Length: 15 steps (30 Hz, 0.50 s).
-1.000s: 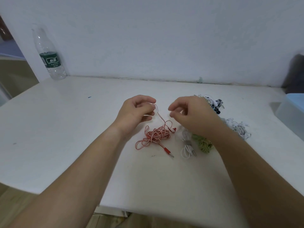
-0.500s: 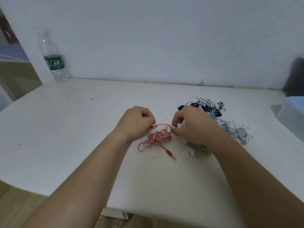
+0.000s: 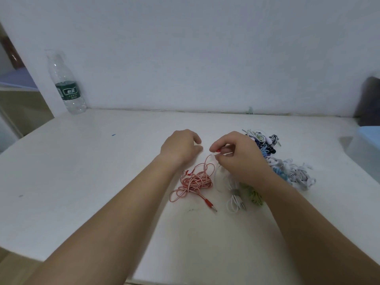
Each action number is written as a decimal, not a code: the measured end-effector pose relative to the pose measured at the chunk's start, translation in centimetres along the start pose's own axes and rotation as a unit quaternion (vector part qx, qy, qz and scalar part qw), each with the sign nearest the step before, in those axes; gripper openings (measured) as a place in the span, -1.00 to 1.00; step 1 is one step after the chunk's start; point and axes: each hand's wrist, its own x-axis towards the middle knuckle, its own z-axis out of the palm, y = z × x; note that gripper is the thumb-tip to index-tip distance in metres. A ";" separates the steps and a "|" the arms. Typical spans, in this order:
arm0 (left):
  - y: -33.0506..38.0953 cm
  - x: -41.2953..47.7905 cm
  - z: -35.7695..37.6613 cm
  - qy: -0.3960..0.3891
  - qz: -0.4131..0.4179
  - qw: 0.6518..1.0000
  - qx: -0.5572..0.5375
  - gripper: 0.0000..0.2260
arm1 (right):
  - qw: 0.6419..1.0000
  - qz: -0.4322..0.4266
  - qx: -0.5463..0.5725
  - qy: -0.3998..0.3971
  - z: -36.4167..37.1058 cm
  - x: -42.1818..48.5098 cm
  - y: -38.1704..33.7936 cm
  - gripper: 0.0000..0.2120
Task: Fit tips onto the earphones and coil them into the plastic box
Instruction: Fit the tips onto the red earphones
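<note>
Raised from the red earphones [image 3: 195,182], the right hand [image 3: 240,159] pinches one earbud [image 3: 218,150]; the left hand [image 3: 181,149] hovers loosely curled, empty.

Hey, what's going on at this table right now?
A person is working on the red earphones, which lie in a loose tangle on the white table. Their right hand pinches one red earbud lifted off the heap. The left hand hovers beside it with curled fingers; whether it holds a tip is unclear. A pile of other earphones lies to the right, and the plastic box sits at the table's right edge.
</note>
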 end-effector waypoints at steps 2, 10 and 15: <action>0.2 0.2 0.6 0.023 0.000 0.999 0.023 -0.88 | 1.000 0.007 0.029 0.003 0.0 0.0 -0.1 -0.71; -0.6 -0.9 1.0 0.073 0.035 0.986 -0.145 -0.93 | 0.991 0.035 0.126 0.009 0.3 -0.3 -0.4 -0.65; 0.1 -2.8 -1.4 0.041 0.061 0.892 -0.446 -0.90 | 0.974 0.060 0.209 0.067 0.3 -0.1 -0.3 -0.76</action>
